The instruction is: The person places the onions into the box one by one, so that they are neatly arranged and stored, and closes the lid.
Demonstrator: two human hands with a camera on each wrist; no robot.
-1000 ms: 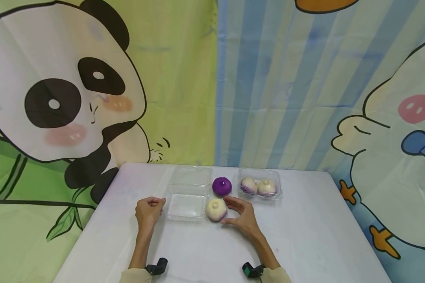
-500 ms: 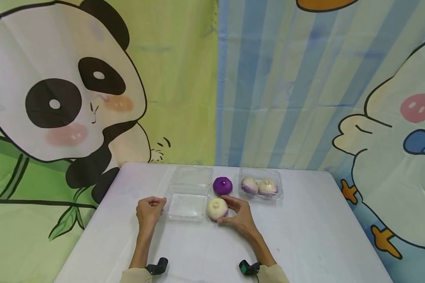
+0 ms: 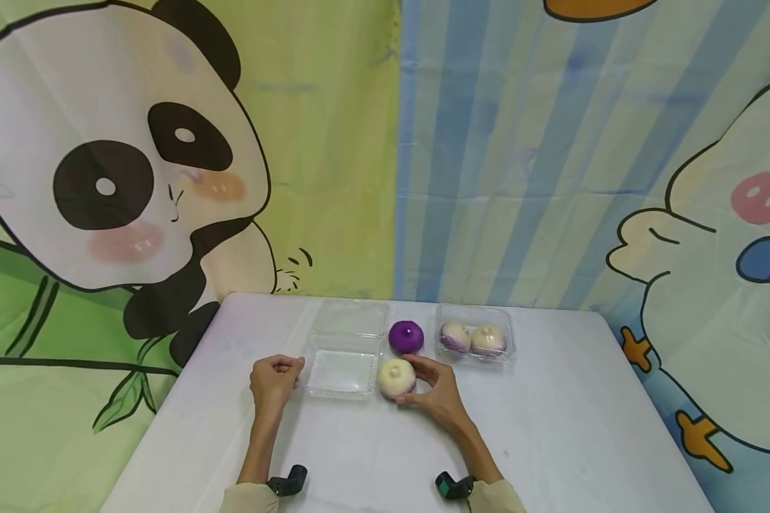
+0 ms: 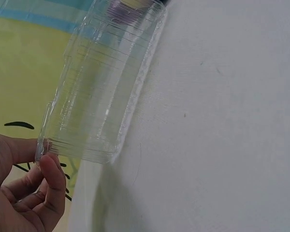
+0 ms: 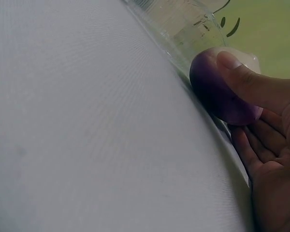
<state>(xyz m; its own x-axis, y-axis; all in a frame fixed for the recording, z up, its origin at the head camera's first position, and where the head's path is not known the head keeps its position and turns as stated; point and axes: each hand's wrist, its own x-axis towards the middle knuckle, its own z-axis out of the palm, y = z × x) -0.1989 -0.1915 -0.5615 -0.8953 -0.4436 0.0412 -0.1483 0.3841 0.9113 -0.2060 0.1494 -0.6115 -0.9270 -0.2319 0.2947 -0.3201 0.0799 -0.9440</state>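
An open clear plastic clamshell box [image 3: 343, 373] lies on the white table, its lid folded back. At its left edge is my left hand [image 3: 274, 379]; in the left wrist view, thumb and forefinger pinch a corner of the box's rim [image 4: 44, 137]. My right hand [image 3: 439, 393] holds a white-and-purple onion [image 3: 395, 378] just right of the box. In the right wrist view the thumb lies over the onion's side [image 5: 208, 89], fingers on its other side. A deep purple onion [image 3: 406, 337] sits just behind the held one.
A closed clear box [image 3: 475, 356] with two white-and-purple onions [image 3: 488, 340] inside stands at the back right. Behind the table [image 3: 552, 427] hangs a cartoon-printed cloth backdrop [image 3: 334, 142]. Each wrist wears a black camera.
My right hand has moved slightly left and closed its thumb and fingers onto the white-and-purple onion, which stays about where it was. The left hand keeps its place at the box's edge.
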